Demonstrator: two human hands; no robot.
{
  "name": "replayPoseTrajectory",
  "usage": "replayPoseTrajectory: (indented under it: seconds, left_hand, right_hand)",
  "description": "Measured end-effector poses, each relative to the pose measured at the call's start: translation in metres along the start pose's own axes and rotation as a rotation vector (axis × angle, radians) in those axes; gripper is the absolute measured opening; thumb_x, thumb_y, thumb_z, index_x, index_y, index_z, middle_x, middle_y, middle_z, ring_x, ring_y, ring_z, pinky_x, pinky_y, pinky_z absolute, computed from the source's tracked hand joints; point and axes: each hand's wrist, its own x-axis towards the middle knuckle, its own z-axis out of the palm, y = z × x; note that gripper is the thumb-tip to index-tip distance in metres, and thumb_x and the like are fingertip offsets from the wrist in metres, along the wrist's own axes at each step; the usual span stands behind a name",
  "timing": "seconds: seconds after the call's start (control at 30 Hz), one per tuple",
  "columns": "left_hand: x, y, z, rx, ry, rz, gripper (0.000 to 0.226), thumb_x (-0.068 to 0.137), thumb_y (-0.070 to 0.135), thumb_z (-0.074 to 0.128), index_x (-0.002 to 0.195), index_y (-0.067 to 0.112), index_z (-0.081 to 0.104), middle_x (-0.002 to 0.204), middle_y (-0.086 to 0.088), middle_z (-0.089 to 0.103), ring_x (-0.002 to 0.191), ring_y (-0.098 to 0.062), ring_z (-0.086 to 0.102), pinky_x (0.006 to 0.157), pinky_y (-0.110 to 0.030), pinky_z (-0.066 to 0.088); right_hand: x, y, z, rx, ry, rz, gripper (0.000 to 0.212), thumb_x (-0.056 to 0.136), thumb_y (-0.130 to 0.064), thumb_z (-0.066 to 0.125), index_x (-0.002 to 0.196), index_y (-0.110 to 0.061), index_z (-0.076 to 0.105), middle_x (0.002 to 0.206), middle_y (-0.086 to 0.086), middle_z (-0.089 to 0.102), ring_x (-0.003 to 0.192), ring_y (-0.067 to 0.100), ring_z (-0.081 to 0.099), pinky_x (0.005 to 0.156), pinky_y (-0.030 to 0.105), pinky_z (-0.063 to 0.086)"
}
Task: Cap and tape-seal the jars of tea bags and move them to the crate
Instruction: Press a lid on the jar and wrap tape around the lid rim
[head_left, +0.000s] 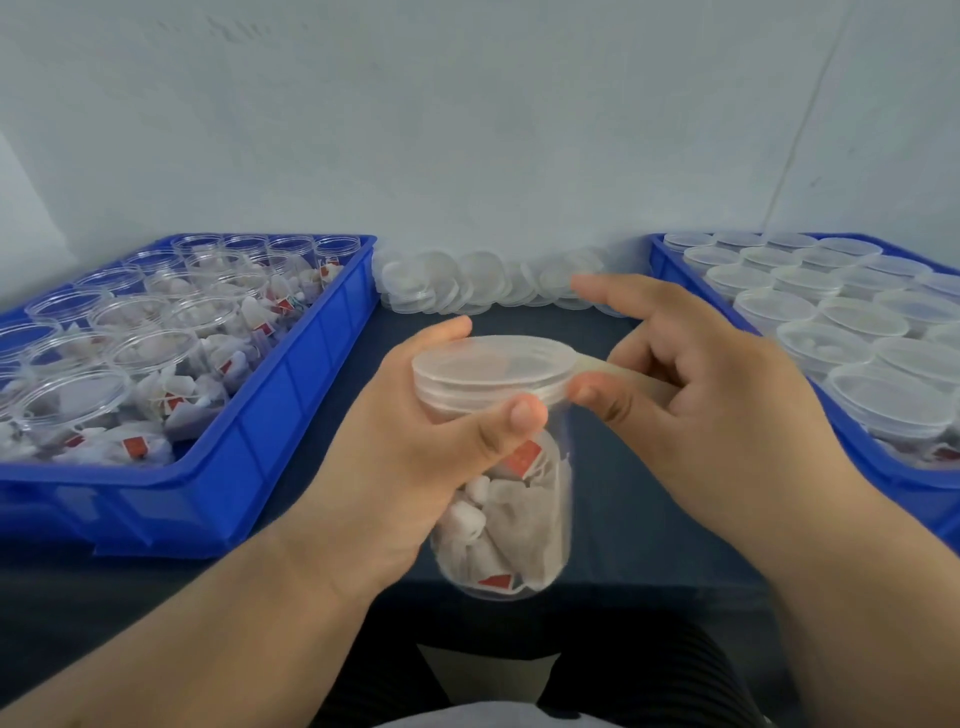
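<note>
My left hand grips a clear jar full of white tea bags with red tags, held above the table's front edge. A translucent lid sits on the jar. My right hand is at the jar's right side, thumb pressed to the lid's rim, pinching a strip of clear tape that runs from the lid; its forefinger points out straight.
A blue crate at the left holds several open jars of tea bags. Another blue crate at the right holds several capped jars. Loose lids lie heaped at the back by the wall. The table has a dark cover.
</note>
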Motion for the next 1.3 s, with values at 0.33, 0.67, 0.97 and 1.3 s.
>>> replayPoseTrajectory:
  seconds: [0.33,0.67,0.97,1.3]
  left_hand:
    - [-0.004,0.008,-0.001,-0.336,-0.062,-0.116,0.045,0.052,0.066,0.090,0.079,0.034,0.076,0.091,-0.011,0.068,0.079,-0.030,0.065,0.063,-0.038,0.058]
    - [-0.007,0.010,0.000,-0.509,-0.103,-0.179,0.086,0.045,0.061,0.096,0.113,0.015,0.069,0.109,-0.025,0.068,0.084,-0.030,0.073,0.069,-0.044,0.060]
    - [-0.004,0.015,-0.002,-0.426,-0.098,-0.160,0.107,0.044,0.063,0.095,0.129,0.009,0.060,0.112,-0.015,0.072,0.097,-0.029,0.072,0.074,-0.041,0.058]
    - [0.001,0.008,-0.003,-0.196,0.020,-0.097,0.101,0.037,0.077,0.088,0.125,0.031,0.069,0.131,-0.004,0.069,0.122,-0.023,0.065,0.104,-0.052,0.050]
  right_hand:
    - [-0.001,0.001,-0.023,0.131,-0.033,-0.076,0.042,0.090,-0.043,0.055,0.132,-0.044,0.049,0.087,-0.012,0.066,0.066,0.015,0.061,0.059,0.015,0.045]
    - [0.000,0.000,-0.013,0.174,0.089,-0.064,0.035,0.089,-0.041,0.065,0.121,-0.046,0.053,0.086,-0.006,0.064,0.075,0.016,0.061,0.062,0.020,0.047]
    - [0.005,-0.001,-0.002,0.102,0.065,0.001,0.048,0.087,-0.060,0.053,0.132,-0.045,0.049,0.089,-0.015,0.059,0.076,0.000,0.057,0.066,0.002,0.039]
    - [-0.001,0.000,0.009,-0.092,0.045,0.089,0.060,0.085,-0.067,0.042,0.135,-0.036,0.053,0.071,-0.018,0.057,0.073,0.002,0.058,0.061,0.020,0.049]
